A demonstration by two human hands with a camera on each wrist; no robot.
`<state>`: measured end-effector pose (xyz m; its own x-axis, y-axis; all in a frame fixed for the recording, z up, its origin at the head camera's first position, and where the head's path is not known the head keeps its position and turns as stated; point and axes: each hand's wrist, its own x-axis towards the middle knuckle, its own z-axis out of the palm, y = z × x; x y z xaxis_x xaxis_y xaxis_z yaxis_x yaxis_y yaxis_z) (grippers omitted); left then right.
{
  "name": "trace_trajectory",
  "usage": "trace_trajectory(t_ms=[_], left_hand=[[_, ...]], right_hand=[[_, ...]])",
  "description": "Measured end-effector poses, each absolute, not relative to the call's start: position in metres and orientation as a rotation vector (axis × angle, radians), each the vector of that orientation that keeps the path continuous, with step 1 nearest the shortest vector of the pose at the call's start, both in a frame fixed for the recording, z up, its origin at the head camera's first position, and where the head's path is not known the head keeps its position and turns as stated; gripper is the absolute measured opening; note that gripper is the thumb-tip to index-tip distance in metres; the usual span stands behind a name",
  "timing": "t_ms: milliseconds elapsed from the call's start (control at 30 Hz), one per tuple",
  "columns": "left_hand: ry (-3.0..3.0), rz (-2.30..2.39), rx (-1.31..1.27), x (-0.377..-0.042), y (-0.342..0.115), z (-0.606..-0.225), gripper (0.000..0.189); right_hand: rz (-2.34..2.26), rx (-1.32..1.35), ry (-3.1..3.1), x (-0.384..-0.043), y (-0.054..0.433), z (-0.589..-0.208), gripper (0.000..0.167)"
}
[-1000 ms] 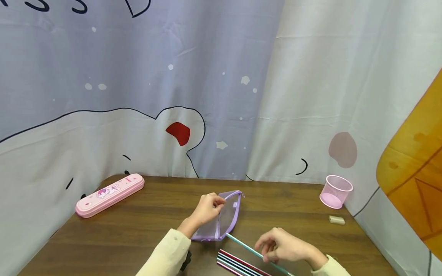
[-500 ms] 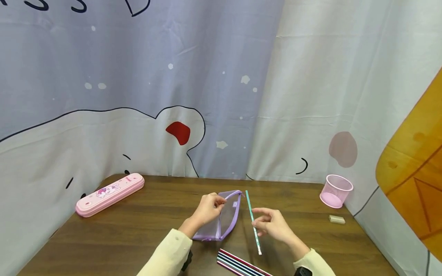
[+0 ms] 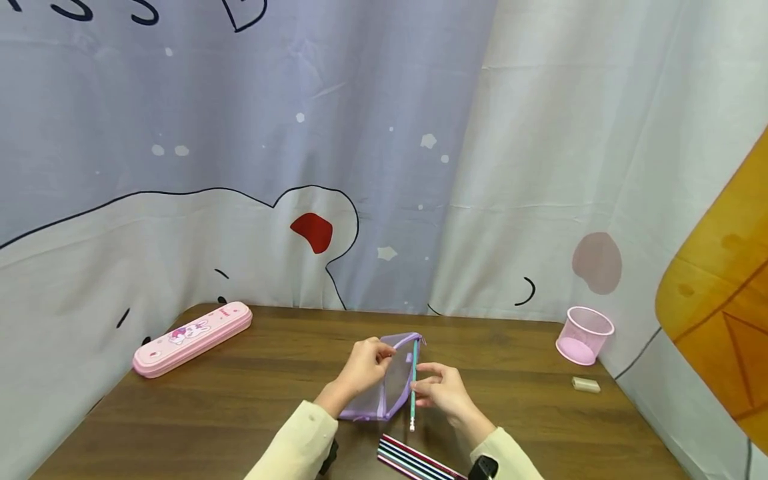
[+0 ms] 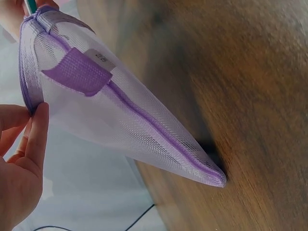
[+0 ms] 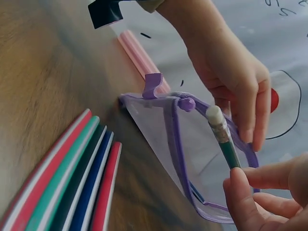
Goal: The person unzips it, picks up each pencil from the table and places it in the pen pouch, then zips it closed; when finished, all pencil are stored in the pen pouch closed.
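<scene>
My left hand [image 3: 365, 367] pinches the purple-trimmed rim of a see-through mesh pencil pouch [image 4: 144, 130] between thumb and fingers, and the pouch's mouth gapes toward the right. In my right hand [image 3: 443, 393] a green pencil [image 5: 228, 151] is pinched near its white eraser end. That eraser points back toward me, while the far end reaches in at the pouch's mouth, as the right wrist view shows. Several striped pencils [image 3: 417, 459] in red, green, black and blue with white lie side by side on the table, just in front of the pouch.
At the back left lies a pink pencil case [image 3: 192, 339] with a rabbit print. A pink mesh cup [image 3: 585, 335] stands at the back right, with a small whitish block [image 3: 585, 385] before it. Behind the wooden table [image 3: 510, 360] hangs a printed curtain [image 3: 384, 167].
My right hand has lifted the green pencil from beside the striped pencils, turned it to point away from me and brought it left to the pouch's mouth. My left hand stays at the rim.
</scene>
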<state>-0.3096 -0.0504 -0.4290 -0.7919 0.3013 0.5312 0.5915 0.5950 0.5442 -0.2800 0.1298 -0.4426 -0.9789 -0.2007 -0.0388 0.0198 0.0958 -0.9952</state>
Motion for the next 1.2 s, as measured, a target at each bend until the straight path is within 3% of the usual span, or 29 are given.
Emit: trace_trajectory(t_ms=[900, 1200], left_hand=[[-2.445, -1.124, -0.760, -0.307, -0.044, -0.430, 0.016], [-2.451, -1.117, -0.726, -0.306, -0.044, -0.428, 0.015]], right_hand=[[-2.076, -0.015, 2.276, -0.292, 0.102, -0.454, 0.045], [-2.103, -0.083, 2.271, -0.289, 0.100, -0.454, 0.043]])
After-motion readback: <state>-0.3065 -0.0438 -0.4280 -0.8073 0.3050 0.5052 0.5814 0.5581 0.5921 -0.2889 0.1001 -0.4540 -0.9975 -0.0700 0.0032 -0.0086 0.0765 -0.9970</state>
